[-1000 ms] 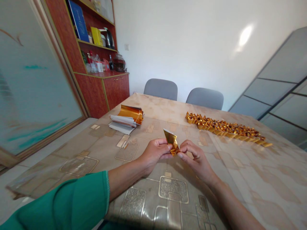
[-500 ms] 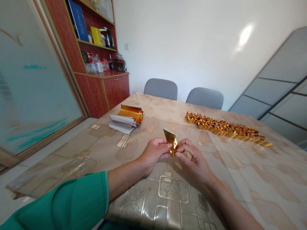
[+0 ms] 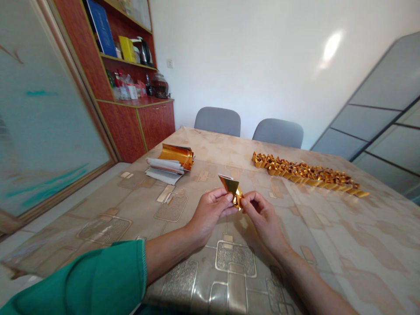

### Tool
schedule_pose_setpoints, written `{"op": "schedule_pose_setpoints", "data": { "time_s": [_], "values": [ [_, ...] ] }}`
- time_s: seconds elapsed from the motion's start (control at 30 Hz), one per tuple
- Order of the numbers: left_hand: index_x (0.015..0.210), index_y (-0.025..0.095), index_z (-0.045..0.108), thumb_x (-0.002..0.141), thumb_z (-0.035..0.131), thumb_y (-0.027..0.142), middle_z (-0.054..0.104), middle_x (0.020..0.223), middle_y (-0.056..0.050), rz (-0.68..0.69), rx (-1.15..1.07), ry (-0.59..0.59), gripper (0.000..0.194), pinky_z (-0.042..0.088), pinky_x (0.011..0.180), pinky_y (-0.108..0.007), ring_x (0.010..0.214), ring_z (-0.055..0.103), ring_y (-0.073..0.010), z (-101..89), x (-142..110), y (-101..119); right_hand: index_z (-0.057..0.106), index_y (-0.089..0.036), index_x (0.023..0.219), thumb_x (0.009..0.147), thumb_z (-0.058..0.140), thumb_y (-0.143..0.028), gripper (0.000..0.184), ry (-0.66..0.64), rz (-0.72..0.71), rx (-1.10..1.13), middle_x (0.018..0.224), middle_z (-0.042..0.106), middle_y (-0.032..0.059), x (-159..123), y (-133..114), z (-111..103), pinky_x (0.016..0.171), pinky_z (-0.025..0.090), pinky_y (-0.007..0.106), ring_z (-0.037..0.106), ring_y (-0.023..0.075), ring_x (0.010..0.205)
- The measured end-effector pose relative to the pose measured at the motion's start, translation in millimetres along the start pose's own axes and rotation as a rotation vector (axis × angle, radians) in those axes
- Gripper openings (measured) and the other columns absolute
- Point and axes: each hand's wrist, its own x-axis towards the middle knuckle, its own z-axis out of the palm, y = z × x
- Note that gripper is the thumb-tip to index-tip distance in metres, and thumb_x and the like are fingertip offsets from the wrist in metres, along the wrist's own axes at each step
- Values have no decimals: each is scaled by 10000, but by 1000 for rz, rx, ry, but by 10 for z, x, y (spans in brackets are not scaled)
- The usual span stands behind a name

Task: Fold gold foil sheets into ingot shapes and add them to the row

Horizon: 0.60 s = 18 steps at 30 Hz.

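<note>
Beige patterned oilcloth desk (image 3: pixel 315 249); long row of folded gold foil shapes (image 3: pixel 305 174) at far right, curled gold foil sheets on white paper (image 3: pixel 172 159) at far left. Small folded gold foil piece (image 3: pixel 232 188) held above desk between left hand (image 3: pixel 210 212) and right hand (image 3: pixel 262 221), fingers (image 3: pixel 250 200) of both closed, pinching it

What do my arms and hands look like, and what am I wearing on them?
Your left arm has a green long sleeve ending in a ribbed cuff, with the left forearm and left hand bare beyond it. Your right hand and right forearm are bare, with no sleeve in view.
</note>
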Motion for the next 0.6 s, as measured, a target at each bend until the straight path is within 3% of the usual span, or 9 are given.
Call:
{"op": "schedule_pose_setpoints", "data": {
  "time_s": [0.27,0.6],
  "values": [
    [957,124,733,788,756,370,735,980,-92,35,91,-54,299,548,850,-322,885,687,-198,17,-15,4,549,-220,778,930,581,-337,195,28,-88,-107,794,560,6,-18,-31,20,656,420,286,526,167,730],
    [900,112,733,760,792,346,725,898,-79,-80,14,-61,279,550,842,-315,850,678,-175,-9,-14,-16,558,-210,723,922,602,-301,224,21,-175,-269,706,525,-12,-11,-65,-4,597,374,273,485,149,648]
  ]
}}
